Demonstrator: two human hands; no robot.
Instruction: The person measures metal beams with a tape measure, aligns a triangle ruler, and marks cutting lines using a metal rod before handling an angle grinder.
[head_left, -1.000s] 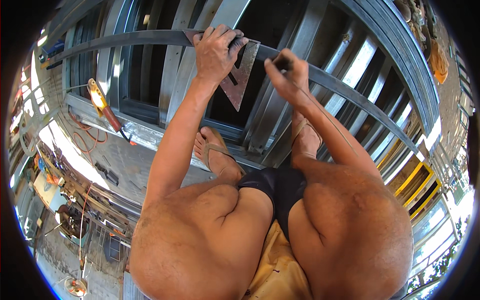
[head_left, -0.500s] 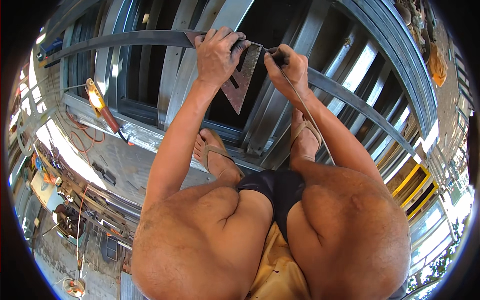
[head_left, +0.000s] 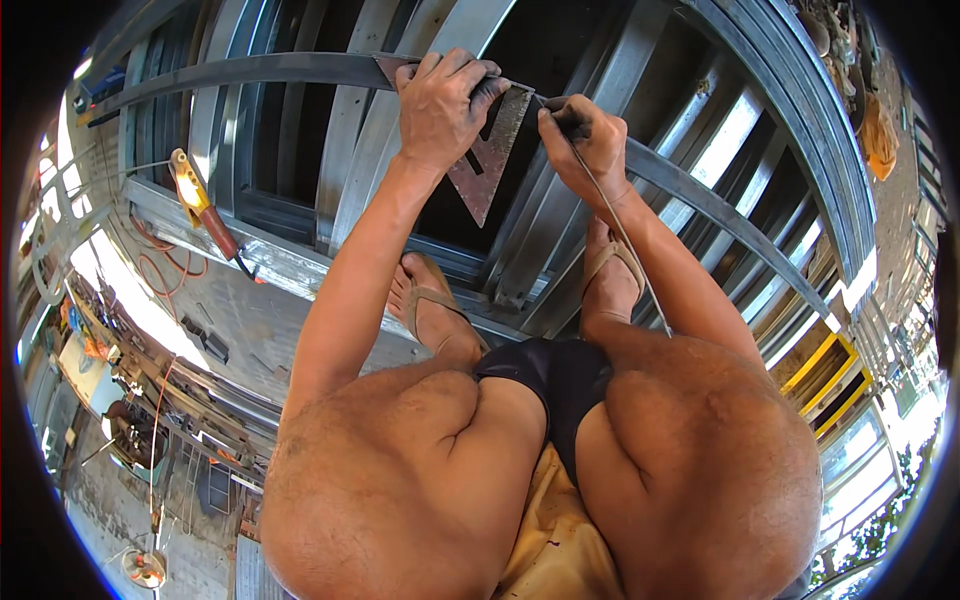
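Observation:
A dark metal bar [head_left: 250, 68] runs crosswise in front of me, over a framework of grey metal channels. My left hand [head_left: 437, 110], its fingertips blackened, is closed over a reddish, worn triangular square [head_left: 478, 185] and presses it against the bar. Just right of the square's straight edge, my right hand [head_left: 590, 140] pinches a thin metal rod [head_left: 622, 232]. The rod's upper tip meets the bar beside the square's corner, and its other end slants back toward my right knee.
Left of me, a welding electrode holder [head_left: 200, 205] with a red-brown grip rests on the frame's edge. My sandalled feet stand on the channels, which have dark gaps between them. Curved-looking stacked profiles [head_left: 820, 130] and a yellow metal frame [head_left: 822, 380] are at the right.
Both hands, with the square, appear slightly farther right in the picture. My right hand has drawn slightly away from the square's edge and down, the rod still in its fingers.

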